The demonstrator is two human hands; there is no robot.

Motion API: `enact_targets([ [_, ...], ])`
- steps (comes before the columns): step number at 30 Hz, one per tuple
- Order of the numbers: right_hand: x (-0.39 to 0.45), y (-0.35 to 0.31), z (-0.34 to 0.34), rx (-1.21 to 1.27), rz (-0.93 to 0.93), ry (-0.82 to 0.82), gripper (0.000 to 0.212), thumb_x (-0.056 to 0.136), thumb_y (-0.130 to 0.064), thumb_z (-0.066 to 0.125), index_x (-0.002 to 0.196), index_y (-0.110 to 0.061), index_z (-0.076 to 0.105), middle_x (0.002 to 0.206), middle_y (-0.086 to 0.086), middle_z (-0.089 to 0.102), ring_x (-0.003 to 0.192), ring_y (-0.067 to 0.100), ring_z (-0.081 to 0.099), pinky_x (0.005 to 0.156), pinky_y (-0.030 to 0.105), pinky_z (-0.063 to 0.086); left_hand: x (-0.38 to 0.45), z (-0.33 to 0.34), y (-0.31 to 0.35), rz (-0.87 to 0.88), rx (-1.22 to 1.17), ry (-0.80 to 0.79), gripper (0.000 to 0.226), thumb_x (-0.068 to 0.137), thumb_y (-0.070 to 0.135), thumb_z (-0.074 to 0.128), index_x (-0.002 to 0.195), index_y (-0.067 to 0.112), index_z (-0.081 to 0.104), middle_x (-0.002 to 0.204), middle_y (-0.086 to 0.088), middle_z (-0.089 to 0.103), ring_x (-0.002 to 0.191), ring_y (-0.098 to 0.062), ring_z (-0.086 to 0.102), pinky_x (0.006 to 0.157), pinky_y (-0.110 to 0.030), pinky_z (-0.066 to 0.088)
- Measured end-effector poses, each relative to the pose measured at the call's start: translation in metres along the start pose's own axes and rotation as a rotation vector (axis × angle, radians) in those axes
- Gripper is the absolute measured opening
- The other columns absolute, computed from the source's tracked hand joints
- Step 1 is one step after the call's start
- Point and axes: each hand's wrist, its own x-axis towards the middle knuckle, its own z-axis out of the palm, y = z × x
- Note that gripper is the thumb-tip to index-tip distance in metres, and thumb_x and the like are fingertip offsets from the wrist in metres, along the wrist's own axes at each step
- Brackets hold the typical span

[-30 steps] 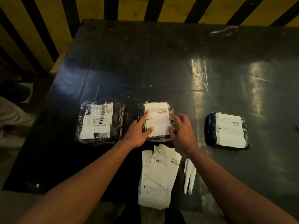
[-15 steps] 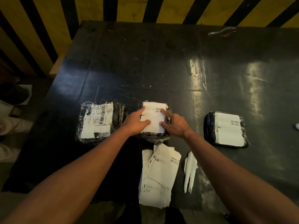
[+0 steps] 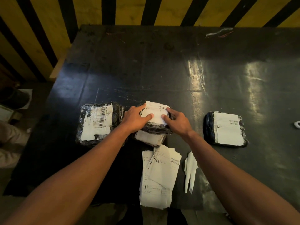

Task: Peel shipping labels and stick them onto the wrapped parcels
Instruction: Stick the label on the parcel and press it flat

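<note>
Three black-wrapped parcels lie in a row on the dark table (image 3: 162,70). The middle parcel (image 3: 155,129) is tilted, its near edge raised so that a pale label on its lower face shows. My left hand (image 3: 134,117) grips its left side with the thumb on the top white label (image 3: 156,111). My right hand (image 3: 178,121) grips its right side, thumb on the same label. The left parcel (image 3: 99,122) and the right parcel (image 3: 225,129) each carry a white label. A loose stack of shipping labels (image 3: 159,176) lies by the near edge.
Peeled white backing strips (image 3: 190,171) lie right of the label stack. Thin wires (image 3: 219,33) sit at the table's far right, and a small white object (image 3: 297,124) at the right edge. Someone's light trousers (image 3: 9,133) show beyond the table's left side. A yellow-and-black striped wall stands behind.
Both hands slid up the middle parcel's label and closed on its sides. The parcel went from lying flat to tilted, its lower face now showing.
</note>
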Motion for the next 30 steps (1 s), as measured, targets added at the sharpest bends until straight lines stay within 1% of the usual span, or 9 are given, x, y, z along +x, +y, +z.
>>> enact_targets([
  [4,-0.011,0.008,0.007,-0.011,-0.068,0.025,0.067,0.098,-0.036,0.068,0.157,-0.024,0.040,0.151,0.007,0.053,0.132,0.024,0.056,0.106,0.028,0.043,-0.013,0.004,-0.006,0.093,-0.002,0.047,0.081,0.094,0.042,0.071,0.161,0.033,0.027,0.151,-0.006,0.041,0.137,-0.026,0.047,0.111,-0.040,0.041],
  [7,-0.017,0.014,0.016,-0.041,-0.118,0.054,0.075,0.096,-0.028,0.071,0.159,-0.040,0.031,0.140,0.009,0.048,0.126,0.022,0.052,0.096,0.024,0.042,-0.024,0.011,-0.013,0.171,0.004,0.099,0.091,0.091,0.031,0.076,0.163,0.035,0.021,0.153,-0.004,0.035,0.137,-0.023,0.044,0.111,-0.035,0.040],
  [12,-0.020,0.017,0.015,-0.039,-0.162,0.114,0.080,0.096,-0.025,0.071,0.158,-0.046,0.026,0.134,0.007,0.047,0.118,0.016,0.049,0.093,0.022,0.041,-0.032,0.019,-0.012,0.216,0.000,0.196,0.095,0.090,0.028,0.077,0.163,0.040,0.017,0.157,-0.005,0.029,0.141,-0.025,0.039,0.114,-0.042,0.042],
  [14,-0.022,0.021,0.011,-0.038,-0.165,0.127,0.079,0.096,-0.027,0.071,0.158,-0.047,0.026,0.134,0.006,0.048,0.119,0.016,0.049,0.093,0.022,0.041,-0.032,0.022,-0.006,0.224,0.014,0.195,0.096,0.089,0.030,0.078,0.163,0.039,0.016,0.156,-0.005,0.029,0.141,-0.026,0.039,0.115,-0.043,0.043],
  [17,-0.029,0.033,-0.002,-0.047,-0.161,0.162,0.077,0.096,-0.030,0.070,0.158,-0.047,0.027,0.131,0.005,0.048,0.115,0.015,0.049,0.088,0.016,0.040,-0.033,0.031,0.007,0.233,0.028,0.165,0.096,0.089,0.033,0.078,0.163,0.037,0.017,0.155,-0.005,0.031,0.140,-0.026,0.040,0.114,-0.047,0.045],
  [21,-0.041,0.060,-0.028,-0.079,-0.107,0.229,0.074,0.096,-0.036,0.068,0.157,-0.049,0.028,0.134,0.008,0.050,0.124,0.024,0.051,0.101,0.033,0.047,-0.034,0.060,0.037,0.228,0.018,0.094,0.094,0.090,0.037,0.077,0.163,0.034,0.018,0.156,-0.006,0.031,0.144,-0.026,0.037,0.117,-0.047,0.042],
  [24,-0.052,0.088,-0.053,-0.096,-0.035,0.274,0.072,0.095,-0.040,0.067,0.155,-0.052,0.029,0.138,0.009,0.049,0.132,0.028,0.046,0.110,0.044,0.045,-0.035,0.092,0.065,0.230,-0.025,0.013,0.093,0.091,0.038,0.076,0.163,0.034,0.017,0.158,-0.004,0.030,0.144,-0.025,0.038,0.117,-0.045,0.042],
  [28,-0.062,0.128,-0.097,-0.125,0.042,0.341,0.072,0.093,-0.038,0.067,0.155,-0.052,0.032,0.131,0.011,0.053,0.128,0.031,0.047,0.110,0.045,0.044,-0.035,0.137,0.108,0.259,-0.040,-0.077,0.094,0.090,0.039,0.076,0.163,0.034,0.017,0.158,-0.003,0.029,0.145,-0.026,0.037,0.117,-0.045,0.041],
  [30,-0.062,0.144,-0.120,-0.155,0.082,0.368,0.072,0.092,-0.035,0.066,0.155,-0.050,0.034,0.133,0.013,0.054,0.130,0.032,0.046,0.110,0.045,0.042,-0.035,0.157,0.129,0.284,-0.052,-0.113,0.095,0.090,0.038,0.076,0.163,0.032,0.017,0.158,-0.003,0.029,0.145,-0.026,0.037,0.118,-0.044,0.039],
])
